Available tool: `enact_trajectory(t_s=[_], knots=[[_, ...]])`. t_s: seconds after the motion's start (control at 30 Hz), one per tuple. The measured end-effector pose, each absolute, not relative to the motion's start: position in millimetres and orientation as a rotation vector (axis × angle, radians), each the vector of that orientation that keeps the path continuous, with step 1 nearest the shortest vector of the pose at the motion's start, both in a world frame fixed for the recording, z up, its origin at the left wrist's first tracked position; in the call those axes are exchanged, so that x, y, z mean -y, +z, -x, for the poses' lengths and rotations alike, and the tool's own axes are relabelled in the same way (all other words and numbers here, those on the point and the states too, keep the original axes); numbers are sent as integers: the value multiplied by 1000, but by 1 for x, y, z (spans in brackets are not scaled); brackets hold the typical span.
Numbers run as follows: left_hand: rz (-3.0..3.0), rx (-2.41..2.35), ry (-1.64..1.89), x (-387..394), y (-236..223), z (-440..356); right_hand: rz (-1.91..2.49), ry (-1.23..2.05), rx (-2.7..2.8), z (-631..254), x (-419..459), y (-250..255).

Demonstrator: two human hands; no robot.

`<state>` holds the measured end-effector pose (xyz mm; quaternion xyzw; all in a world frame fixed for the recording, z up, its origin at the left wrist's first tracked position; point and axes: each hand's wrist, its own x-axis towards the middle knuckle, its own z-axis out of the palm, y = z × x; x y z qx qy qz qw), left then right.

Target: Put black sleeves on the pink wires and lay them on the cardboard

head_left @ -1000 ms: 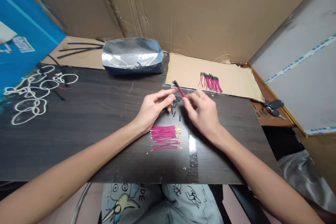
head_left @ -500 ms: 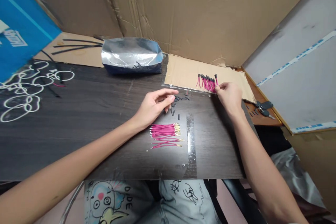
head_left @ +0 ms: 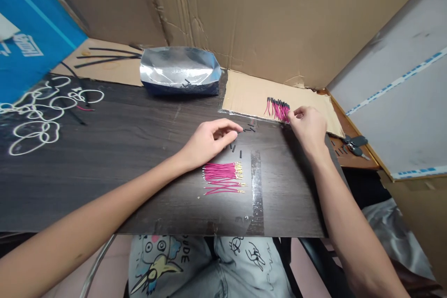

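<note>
My left hand (head_left: 213, 140) hovers over the loose short black sleeves (head_left: 252, 128) on the dark table, index finger and thumb apart, fingertips at the pile. Part of the pile is hidden beneath it. Just below lies a row of pink wires (head_left: 220, 172) with bare silvery left ends and gold-coloured terminals on the right. My right hand (head_left: 308, 125) is at the cardboard's front edge, thumb and index finger pinched at the right end of a row of pink wires with black sleeved tips (head_left: 278, 108). The pinched wire end is mostly covered by the fingers.
An open silver-lined bag (head_left: 179, 74) holding a few black pieces stands at the back, beside long black tubes (head_left: 108, 58). White cord loops (head_left: 37, 131) lie at the left. The cardboard sheet (head_left: 244, 91) is back right; keys (head_left: 354, 145) lie beyond the table's right edge.
The sleeved wire that stood up in my right hand is now down at the row's end. My left hand has moved slightly over the black sleeves, and the camera view has shifted a little.
</note>
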<state>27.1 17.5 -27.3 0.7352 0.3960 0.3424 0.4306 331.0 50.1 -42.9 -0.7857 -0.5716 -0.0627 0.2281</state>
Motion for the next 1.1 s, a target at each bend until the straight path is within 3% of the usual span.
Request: enact_trajectory(t_s=[0.17, 0.37, 0.5, 1.1], knots=[[-2409, -814, 451, -24, -17, -13, 1881, -101, 1638, -329, -45, -39], [-2458, -809, 21, -22, -1, -5, 1274, 537, 2200, -291, -20, -29], [-2453, -792, -81, -16, 3, -9, 1095, 767, 2405, -267, -4, -29], [-2434, -761, -88, -11, -5, -13, 1214, 515, 2534, -246, 5, -36]])
